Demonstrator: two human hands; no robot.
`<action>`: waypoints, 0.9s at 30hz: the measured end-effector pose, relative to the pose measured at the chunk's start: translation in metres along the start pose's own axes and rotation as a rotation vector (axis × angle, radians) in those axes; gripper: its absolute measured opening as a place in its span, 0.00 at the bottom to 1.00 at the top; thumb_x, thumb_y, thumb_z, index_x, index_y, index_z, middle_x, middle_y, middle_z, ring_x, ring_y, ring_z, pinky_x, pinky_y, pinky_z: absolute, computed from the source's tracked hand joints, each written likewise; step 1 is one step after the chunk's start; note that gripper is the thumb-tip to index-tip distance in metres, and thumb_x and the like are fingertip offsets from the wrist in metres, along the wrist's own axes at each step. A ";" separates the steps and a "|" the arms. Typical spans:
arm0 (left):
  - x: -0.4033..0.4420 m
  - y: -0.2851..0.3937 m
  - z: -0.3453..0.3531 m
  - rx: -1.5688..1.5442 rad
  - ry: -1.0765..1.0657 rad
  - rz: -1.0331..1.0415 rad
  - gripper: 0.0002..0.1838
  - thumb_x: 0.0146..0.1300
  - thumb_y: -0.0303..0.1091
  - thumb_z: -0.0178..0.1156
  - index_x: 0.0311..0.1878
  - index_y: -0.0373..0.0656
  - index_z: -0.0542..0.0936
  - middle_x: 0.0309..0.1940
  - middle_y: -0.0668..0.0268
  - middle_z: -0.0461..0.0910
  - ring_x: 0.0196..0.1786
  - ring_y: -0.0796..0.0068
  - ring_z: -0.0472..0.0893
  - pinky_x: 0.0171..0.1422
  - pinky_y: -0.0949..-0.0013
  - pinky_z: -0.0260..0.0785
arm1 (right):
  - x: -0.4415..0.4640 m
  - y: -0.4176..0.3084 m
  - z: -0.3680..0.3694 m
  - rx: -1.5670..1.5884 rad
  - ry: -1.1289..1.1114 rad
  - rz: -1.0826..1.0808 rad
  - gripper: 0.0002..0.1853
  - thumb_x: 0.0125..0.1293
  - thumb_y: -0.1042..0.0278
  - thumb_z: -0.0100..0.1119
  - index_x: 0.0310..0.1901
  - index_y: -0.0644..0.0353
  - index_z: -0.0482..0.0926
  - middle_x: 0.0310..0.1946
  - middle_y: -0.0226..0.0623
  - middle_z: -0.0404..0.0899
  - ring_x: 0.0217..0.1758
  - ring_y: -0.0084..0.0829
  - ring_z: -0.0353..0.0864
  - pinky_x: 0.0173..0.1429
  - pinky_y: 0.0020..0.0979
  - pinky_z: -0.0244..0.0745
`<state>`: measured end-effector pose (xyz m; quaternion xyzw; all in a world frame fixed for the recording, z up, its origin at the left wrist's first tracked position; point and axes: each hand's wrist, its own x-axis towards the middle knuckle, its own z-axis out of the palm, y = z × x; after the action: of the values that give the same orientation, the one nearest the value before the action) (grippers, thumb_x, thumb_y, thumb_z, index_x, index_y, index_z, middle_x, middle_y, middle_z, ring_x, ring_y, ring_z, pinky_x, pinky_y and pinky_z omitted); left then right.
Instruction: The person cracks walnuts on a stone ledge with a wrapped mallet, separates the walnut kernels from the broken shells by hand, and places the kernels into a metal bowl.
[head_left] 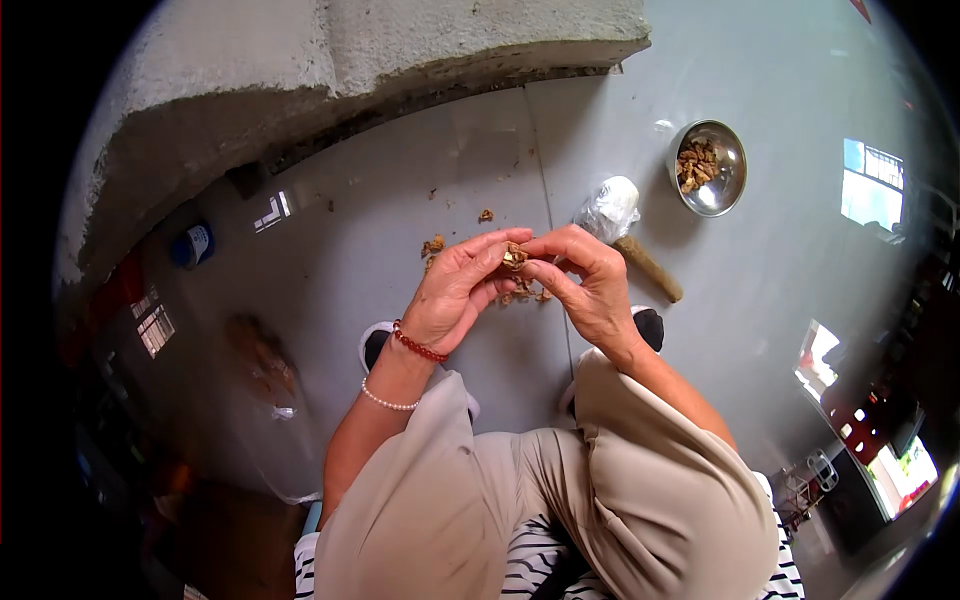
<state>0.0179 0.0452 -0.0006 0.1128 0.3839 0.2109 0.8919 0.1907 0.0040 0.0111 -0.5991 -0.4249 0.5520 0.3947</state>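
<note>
Between my two hands is a cracked walnut [515,257], its pale kernel showing inside broken brown shell. My left hand [452,292], with a red bead bracelet and a pearl bracelet at the wrist, pinches it from the left. The fingers and thumb of my right hand [590,280] close on its other side. Broken walnut shells [522,292] lie on the floor below my hands, partly hidden by them. More shell bits [432,246] are scattered just beyond my left hand.
A steel bowl [738,165] holding walnut kernels [697,165] stands at the upper right. Nearer lies a hammer-like tool with a wooden handle [650,268] and a plastic-wrapped head [610,208]. A rough concrete block [400,50] borders the far side. A plastic bag [265,360] lies left.
</note>
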 end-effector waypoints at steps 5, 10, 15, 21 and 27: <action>0.003 0.007 0.003 0.005 -0.002 0.016 0.20 0.69 0.34 0.50 0.59 0.31 0.70 0.46 0.64 0.77 0.45 0.80 0.76 0.47 0.78 0.73 | 0.004 -0.005 -0.008 0.083 -0.011 0.046 0.08 0.58 0.78 0.60 0.39 0.65 0.81 0.35 0.37 0.79 0.37 0.25 0.80 0.42 0.24 0.76; 0.002 0.005 0.003 0.025 0.016 0.013 0.18 0.68 0.33 0.51 0.57 0.32 0.72 0.46 0.63 0.78 0.45 0.81 0.77 0.47 0.78 0.73 | 0.002 -0.004 -0.011 -0.046 -0.024 -0.048 0.09 0.56 0.80 0.60 0.39 0.64 0.81 0.33 0.36 0.79 0.35 0.25 0.79 0.38 0.25 0.76; 0.001 0.004 0.000 0.042 0.004 0.006 0.18 0.68 0.33 0.52 0.56 0.33 0.72 0.44 0.64 0.79 0.42 0.82 0.77 0.46 0.79 0.73 | -0.002 -0.009 -0.012 -0.168 -0.044 -0.124 0.09 0.53 0.82 0.60 0.38 0.63 0.81 0.30 0.37 0.79 0.30 0.28 0.78 0.33 0.26 0.73; 0.001 0.003 -0.002 0.059 -0.013 0.029 0.17 0.67 0.32 0.52 0.55 0.34 0.72 0.44 0.64 0.79 0.40 0.83 0.77 0.45 0.80 0.73 | -0.005 -0.004 -0.009 -0.223 -0.048 -0.240 0.11 0.50 0.84 0.60 0.37 0.63 0.80 0.29 0.38 0.77 0.29 0.31 0.77 0.32 0.27 0.72; 0.000 0.004 -0.002 0.038 0.016 0.029 0.15 0.66 0.31 0.52 0.53 0.34 0.74 0.43 0.64 0.79 0.40 0.83 0.77 0.45 0.80 0.73 | -0.007 -0.014 -0.013 -0.236 -0.009 -0.180 0.13 0.48 0.81 0.62 0.38 0.61 0.80 0.31 0.37 0.74 0.30 0.32 0.76 0.32 0.28 0.73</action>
<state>0.0153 0.0486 -0.0010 0.1335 0.3933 0.2173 0.8833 0.2019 0.0019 0.0273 -0.5985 -0.5406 0.4632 0.3675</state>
